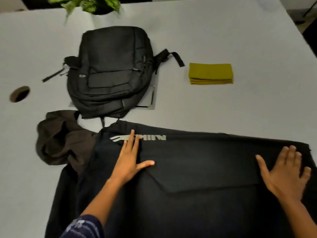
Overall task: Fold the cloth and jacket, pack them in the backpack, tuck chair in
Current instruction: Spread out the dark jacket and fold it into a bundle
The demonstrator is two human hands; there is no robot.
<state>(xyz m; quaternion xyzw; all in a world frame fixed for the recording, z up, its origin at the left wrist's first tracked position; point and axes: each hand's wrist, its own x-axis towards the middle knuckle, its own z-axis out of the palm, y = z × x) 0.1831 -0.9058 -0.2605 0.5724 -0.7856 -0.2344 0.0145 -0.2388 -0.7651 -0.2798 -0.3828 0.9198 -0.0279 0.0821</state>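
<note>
Jacket (197, 169) flat on table (223, 40), both hands pressing w/ straight fingers (132, 140).

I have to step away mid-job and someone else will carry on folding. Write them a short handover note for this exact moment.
Left hand: flat, fingers straight, pressing the jacket near its printed logo.
Right hand: flat, fingers spread, pressing the jacket's right end.
Jacket: black, spread across the near side of the table, hood bunched at the left; at most partly folded.
Cloth: yellow-green, already folded into a neat stack, right of the backpack.
Backpack: lying flat beyond the jacket, looks closed.
Left: finish folding the jacket, open the backpack, pack both, tuck the chair in (not in view).
</note>
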